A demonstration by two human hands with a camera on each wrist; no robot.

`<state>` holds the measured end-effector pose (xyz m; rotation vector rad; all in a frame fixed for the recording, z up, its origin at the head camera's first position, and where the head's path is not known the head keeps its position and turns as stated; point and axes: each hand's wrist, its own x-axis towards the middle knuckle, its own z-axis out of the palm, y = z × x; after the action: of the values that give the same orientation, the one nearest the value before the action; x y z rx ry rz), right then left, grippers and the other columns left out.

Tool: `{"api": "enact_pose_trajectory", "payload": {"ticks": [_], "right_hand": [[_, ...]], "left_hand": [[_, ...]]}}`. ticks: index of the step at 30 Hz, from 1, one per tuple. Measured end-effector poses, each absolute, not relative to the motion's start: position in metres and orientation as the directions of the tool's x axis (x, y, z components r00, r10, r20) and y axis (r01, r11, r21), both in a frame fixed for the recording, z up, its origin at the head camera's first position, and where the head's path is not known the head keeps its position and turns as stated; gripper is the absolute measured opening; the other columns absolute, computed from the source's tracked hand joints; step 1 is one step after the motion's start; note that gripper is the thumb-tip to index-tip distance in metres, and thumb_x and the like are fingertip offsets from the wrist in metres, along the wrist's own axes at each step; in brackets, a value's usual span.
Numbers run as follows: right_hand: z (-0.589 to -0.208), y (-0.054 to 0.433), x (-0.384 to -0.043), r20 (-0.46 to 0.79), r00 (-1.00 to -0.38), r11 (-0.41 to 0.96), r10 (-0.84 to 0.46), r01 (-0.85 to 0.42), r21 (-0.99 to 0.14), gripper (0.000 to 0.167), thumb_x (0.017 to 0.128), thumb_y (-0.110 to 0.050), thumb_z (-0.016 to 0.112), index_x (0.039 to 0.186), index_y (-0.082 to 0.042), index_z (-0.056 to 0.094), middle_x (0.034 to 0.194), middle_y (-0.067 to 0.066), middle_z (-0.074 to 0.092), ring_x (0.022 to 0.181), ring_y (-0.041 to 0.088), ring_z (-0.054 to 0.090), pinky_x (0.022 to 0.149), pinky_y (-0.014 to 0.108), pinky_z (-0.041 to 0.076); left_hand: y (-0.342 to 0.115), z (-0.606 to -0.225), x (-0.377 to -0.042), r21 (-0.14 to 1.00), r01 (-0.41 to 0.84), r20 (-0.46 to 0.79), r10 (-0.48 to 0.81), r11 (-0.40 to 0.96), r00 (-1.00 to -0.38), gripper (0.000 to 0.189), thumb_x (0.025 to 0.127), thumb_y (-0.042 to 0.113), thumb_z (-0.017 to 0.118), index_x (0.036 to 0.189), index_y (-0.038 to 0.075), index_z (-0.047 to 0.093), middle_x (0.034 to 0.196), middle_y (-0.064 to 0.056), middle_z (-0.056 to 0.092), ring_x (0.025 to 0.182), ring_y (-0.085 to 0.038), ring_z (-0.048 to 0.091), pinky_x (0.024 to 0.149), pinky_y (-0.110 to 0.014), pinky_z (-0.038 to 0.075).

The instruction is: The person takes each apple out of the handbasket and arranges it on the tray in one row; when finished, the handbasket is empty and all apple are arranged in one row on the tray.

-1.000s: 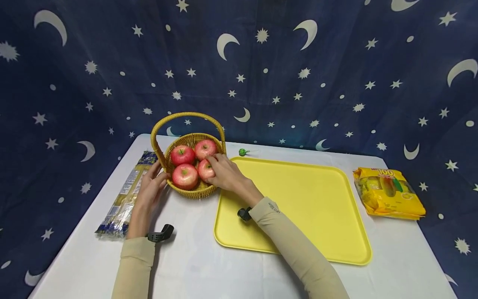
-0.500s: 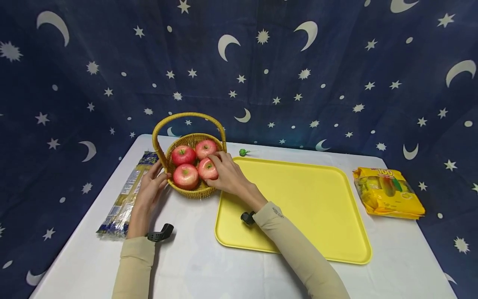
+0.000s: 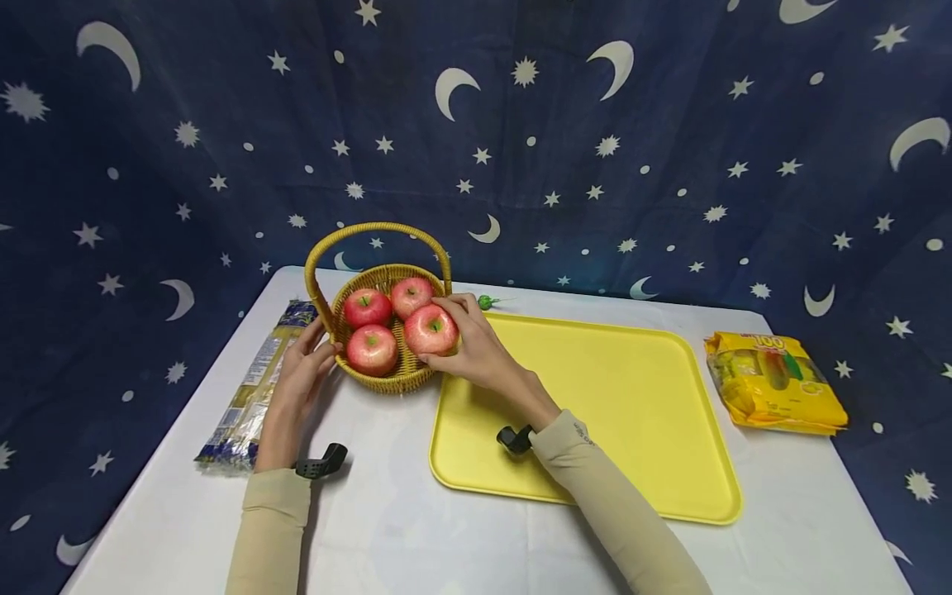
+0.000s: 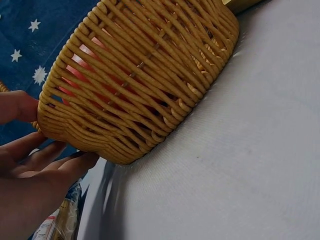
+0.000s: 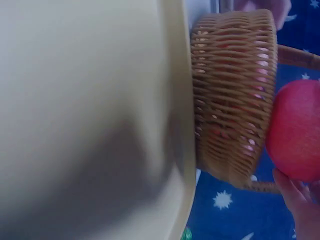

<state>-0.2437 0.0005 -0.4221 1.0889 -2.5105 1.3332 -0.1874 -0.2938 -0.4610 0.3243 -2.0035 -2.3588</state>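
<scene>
A wicker basket with a tall hooped handle stands at the back left of the table, three red apples inside it. My left hand grips the basket's left rim; in the left wrist view the thumb lies at the rim and the fingers against the woven side. One more red apple is in my right hand, raised above the basket's right edge. The right wrist view shows that apple level with the rim and beyond it, a fingertip pressing its lower side.
A yellow tray lies right of the basket, under my right forearm. A clear-and-blue long packet lies left of my left hand. A yellow bag sits at the far right. A small green item lies behind the tray.
My right hand has lifted one apple up out of the basket and slightly right. The left hand has stayed on the rim, and the basket has hardly moved.
</scene>
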Motion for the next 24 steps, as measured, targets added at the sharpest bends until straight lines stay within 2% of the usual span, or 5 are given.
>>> {"api": "enact_pose_trajectory", "payload": {"ticks": [11, 17, 24], "right_hand": [[-0.423, 0.049, -0.234, 0.308, -0.817, 0.387, -0.488, -0.518, -0.763, 0.079, 0.075, -0.029, 0.092, 0.144, -0.01, 0.056, 0.139, 0.008, 0.049, 0.123, 0.024, 0.057, 0.105, 0.042, 0.055], [-0.443, 0.07, -0.24, 0.265, -0.839, 0.416, -0.476, -0.48, -0.773, 0.08, 0.075, -0.029, 0.093, 0.143, -0.008, 0.056, 0.138, 0.01, 0.052, 0.124, 0.026, 0.057, 0.105, 0.044, 0.055], [-0.457, 0.079, -0.247, 0.222, -0.849, 0.493, -0.479, -0.469, -0.732, 0.078, 0.075, -0.03, 0.091, 0.14, -0.005, 0.057, 0.135, 0.013, 0.056, 0.122, 0.03, 0.057, 0.103, 0.048, 0.054]], "left_hand": [[-0.294, -0.46, -0.188, 0.983, -0.099, -0.123, -0.159, -0.154, -0.98, 0.074, 0.101, -0.002, 0.047, 0.166, 0.016, 0.02, 0.173, -0.006, 0.019, 0.153, -0.026, 0.03, 0.107, -0.016, 0.046], [-0.294, -0.461, -0.188, 0.982, -0.093, -0.121, -0.172, -0.164, -0.978, 0.073, 0.101, -0.003, 0.048, 0.166, 0.015, 0.02, 0.172, -0.007, 0.02, 0.153, -0.029, 0.031, 0.105, -0.016, 0.048], [-0.294, -0.462, -0.188, 0.983, -0.087, -0.113, -0.156, -0.164, -0.981, 0.071, 0.103, -0.001, 0.048, 0.166, 0.015, 0.018, 0.173, -0.008, 0.018, 0.152, -0.03, 0.032, 0.103, -0.014, 0.048]]}}
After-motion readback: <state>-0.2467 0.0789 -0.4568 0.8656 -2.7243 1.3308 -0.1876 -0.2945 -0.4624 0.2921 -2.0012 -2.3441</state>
